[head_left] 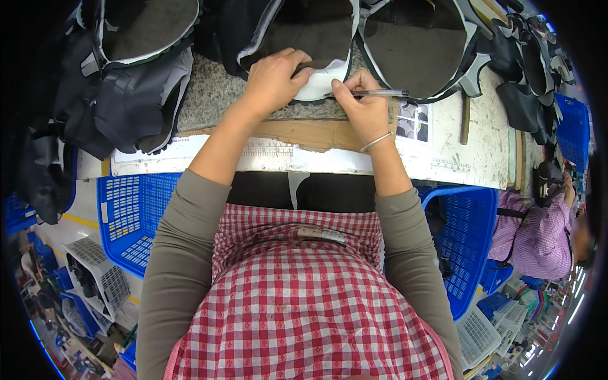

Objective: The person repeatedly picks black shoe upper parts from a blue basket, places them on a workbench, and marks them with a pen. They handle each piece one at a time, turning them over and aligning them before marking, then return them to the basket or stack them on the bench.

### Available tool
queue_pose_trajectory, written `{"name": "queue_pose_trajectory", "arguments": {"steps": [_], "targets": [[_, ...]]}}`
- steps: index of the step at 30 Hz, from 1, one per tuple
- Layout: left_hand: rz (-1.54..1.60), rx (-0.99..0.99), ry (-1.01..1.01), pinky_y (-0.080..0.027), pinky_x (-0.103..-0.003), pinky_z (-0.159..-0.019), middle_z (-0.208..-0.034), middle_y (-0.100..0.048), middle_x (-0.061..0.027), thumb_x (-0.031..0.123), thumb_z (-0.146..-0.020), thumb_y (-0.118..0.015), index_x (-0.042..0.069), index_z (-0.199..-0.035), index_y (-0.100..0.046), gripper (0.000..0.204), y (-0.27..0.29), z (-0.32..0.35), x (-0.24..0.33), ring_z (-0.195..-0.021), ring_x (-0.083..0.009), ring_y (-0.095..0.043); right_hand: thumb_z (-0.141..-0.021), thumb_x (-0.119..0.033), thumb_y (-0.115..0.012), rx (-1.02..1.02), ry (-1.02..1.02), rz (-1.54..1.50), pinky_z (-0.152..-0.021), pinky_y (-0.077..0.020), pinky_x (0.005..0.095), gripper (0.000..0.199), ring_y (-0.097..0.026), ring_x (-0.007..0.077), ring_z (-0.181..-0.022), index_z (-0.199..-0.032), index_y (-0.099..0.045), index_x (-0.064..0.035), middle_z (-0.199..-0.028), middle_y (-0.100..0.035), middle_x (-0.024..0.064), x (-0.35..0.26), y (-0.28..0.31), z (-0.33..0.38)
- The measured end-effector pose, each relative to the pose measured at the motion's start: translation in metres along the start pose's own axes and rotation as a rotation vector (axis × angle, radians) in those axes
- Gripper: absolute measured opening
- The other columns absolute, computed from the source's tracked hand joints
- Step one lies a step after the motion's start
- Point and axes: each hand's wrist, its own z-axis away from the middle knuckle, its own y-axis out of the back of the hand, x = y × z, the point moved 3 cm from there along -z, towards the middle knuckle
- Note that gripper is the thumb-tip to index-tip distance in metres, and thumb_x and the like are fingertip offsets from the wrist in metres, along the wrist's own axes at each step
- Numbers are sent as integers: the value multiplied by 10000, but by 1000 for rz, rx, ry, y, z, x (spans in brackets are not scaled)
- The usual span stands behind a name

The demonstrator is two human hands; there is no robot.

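Note:
A dark shoe-upper-like piece [297, 28] with a white lining panel [320, 79] lies on a speckled grey board [212, 88]. My left hand [275, 79] rests on the panel's left side, thumb apart from the fingers, pressing it down. At the panel's right edge, my right hand [364, 104] pinches a slim pen [386, 93], its tip pointing left at the white surface near the lower edge. A bracelet [378, 140] circles my right wrist. Just right of that hand lies a similar dark piece [415, 50].
More dark pieces are heaped on the left [136, 107] and the far right [525, 82]. Blue baskets hang below the table edge at left [117, 221] and right [472, 247]. A brown strip [304, 134] edges the board. Another person [541, 240] is at the right.

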Motion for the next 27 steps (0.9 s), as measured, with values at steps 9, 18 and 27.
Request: {"name": "queue_pose_trajectory", "arguments": {"steps": [9,18,27], "targets": [[178,-10,47,-525,-350,-738,-988,-720,-109,251,-905,-745,5,-1105,-734,317,1,2,-10,-791,-263,-671,-919,-196,-790,82,99,233,-544,-469,260,304,-560,68,-582,-769,-584,-29,-641,-643,23,-3,-9,-1],[251,40,11,-511,-331,-705,-925,-698,-83,226,-900,-757,11,-1081,-740,281,-1,6,-11,-736,-209,-631,-988,-221,-724,-28,104,20,-583,-429,227,218,-521,51,-651,-931,-678,-15,-777,-658,10,1,-4,-4],[449,52,-50,-560,-402,-789,-1016,-723,-108,216,-844,-783,75,-1043,-753,245,4,25,0,-893,-315,-704,-928,-429,-759,-14,204,291,-743,-542,335,457,-676,206,-800,-1163,-695,-41,-896,-713,76,-65,-25,-31]]}}
